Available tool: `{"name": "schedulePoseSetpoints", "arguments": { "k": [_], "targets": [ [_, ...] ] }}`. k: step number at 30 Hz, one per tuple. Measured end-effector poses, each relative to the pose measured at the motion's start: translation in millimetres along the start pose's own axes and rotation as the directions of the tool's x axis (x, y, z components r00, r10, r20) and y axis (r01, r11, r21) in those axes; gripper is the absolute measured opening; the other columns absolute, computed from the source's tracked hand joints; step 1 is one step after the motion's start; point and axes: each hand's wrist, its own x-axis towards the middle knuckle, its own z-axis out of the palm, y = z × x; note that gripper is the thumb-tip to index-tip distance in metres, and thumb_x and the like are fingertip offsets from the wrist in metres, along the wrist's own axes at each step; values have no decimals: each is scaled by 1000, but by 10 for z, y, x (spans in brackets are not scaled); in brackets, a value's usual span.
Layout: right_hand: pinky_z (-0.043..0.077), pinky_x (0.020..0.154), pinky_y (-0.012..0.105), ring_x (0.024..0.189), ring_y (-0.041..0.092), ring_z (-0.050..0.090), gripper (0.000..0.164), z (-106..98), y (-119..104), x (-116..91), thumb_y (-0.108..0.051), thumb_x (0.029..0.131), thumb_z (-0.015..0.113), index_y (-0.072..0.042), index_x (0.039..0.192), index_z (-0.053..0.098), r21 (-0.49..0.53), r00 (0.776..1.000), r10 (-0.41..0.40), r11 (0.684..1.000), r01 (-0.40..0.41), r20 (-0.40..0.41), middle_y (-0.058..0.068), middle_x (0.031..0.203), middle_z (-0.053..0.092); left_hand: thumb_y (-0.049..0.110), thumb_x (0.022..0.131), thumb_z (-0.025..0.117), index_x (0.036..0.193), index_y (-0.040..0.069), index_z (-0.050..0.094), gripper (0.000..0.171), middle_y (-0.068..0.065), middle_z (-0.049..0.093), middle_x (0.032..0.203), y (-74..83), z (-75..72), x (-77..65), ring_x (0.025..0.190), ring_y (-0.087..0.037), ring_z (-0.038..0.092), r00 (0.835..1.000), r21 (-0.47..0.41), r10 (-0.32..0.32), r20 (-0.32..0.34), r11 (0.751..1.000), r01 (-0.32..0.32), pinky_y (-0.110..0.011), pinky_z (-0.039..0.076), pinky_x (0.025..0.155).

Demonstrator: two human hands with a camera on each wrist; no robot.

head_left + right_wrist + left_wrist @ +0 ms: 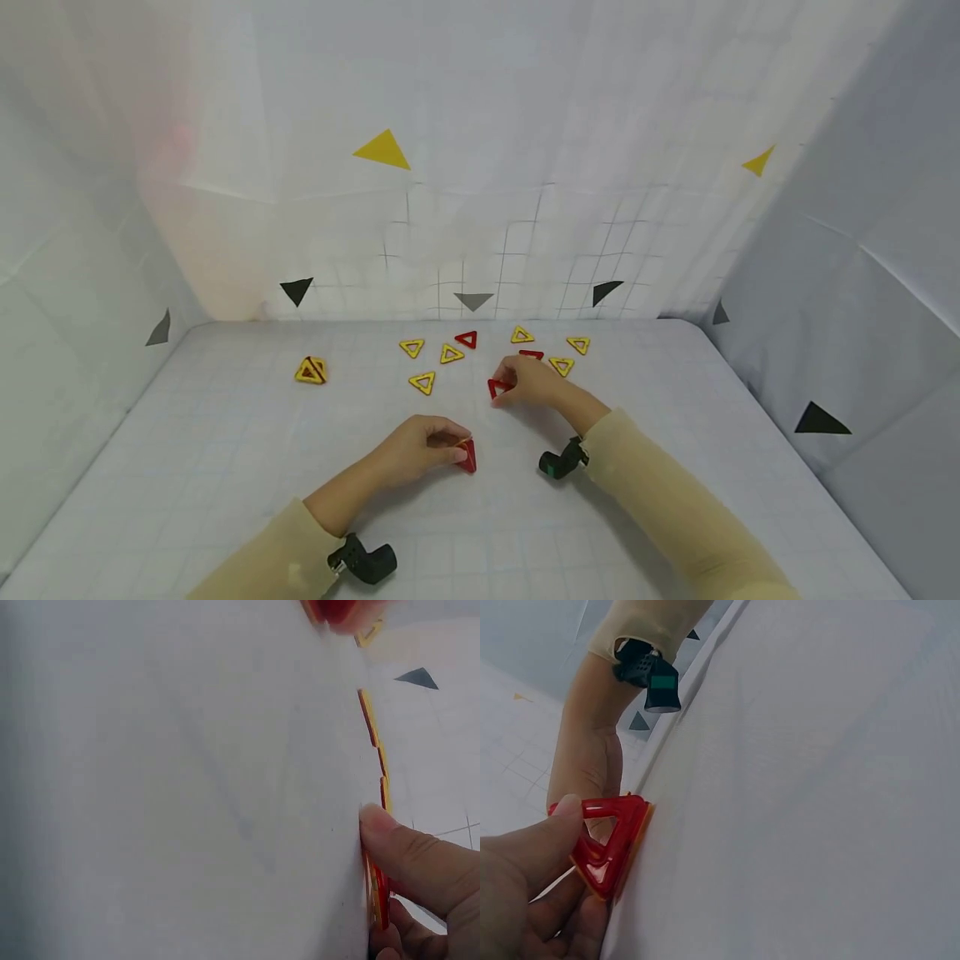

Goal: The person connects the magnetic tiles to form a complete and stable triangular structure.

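Note:
My left hand (411, 450) pinches a red triangle tile (468, 457) between thumb and fingers and holds it tilted up on the table. In the left wrist view this red tile (600, 876) has an open centre and an orange edge along its far side. Further forward and to the right, my right hand (534, 382) grips another red triangle tile (494, 384) that lies low at the table. The right wrist view shows that tile edge-on (384, 900) between thumb and fingers.
Several yellow triangle tiles (431, 383) lie spread across the far part of the table (247, 483). Among them are a red triangle tile (474, 340) and another (531, 353) partly behind my right hand. Yellow tiles stand joined together (320, 367) at the left. White cloth walls (480, 233) surround the table.

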Motion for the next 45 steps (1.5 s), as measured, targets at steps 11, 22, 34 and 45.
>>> {"name": "schedulePoseSetpoints", "arguments": {
  "k": [11,22,34,45],
  "targets": [
    [48,73,32,80,16,56,39,45,29,-285,-37,75,89,-20,98,63,7,996,-72,997,72,43,-3,85,62,26,90,76,118,14,73,30,4,71,109,-12,5,19,102,-12,64,1000,-5,-13,-10,1000,13,-39,50,96],
    [49,70,29,76,12,56,30,61,-41,-521,-32,74,90,-20,97,74,-37,986,-156,987,158,51,-10,78,64,25,92,75,119,13,72,30,5,71,109,-1,19,15,101,-12,64,999,-3,-32,-19,999,32,-40,50,96],
    [50,71,28,75,10,57,30,70,-92,-730,-24,80,86,-16,107,76,-68,970,-220,971,227,101,-15,80,65,23,92,74,118,13,72,29,5,71,110,10,36,11,102,-12,63,999,1,-33,-36,999,33,-40,49,97],
    [51,72,28,78,9,58,29,182,-162,-850,-26,81,85,-16,106,75,-2,964,-252,968,253,82,-15,84,65,21,91,75,117,10,72,28,4,71,106,11,54,3,98,-12,64,999,-8,-6,-53,1000,6,-35,50,92]
  ]
}}
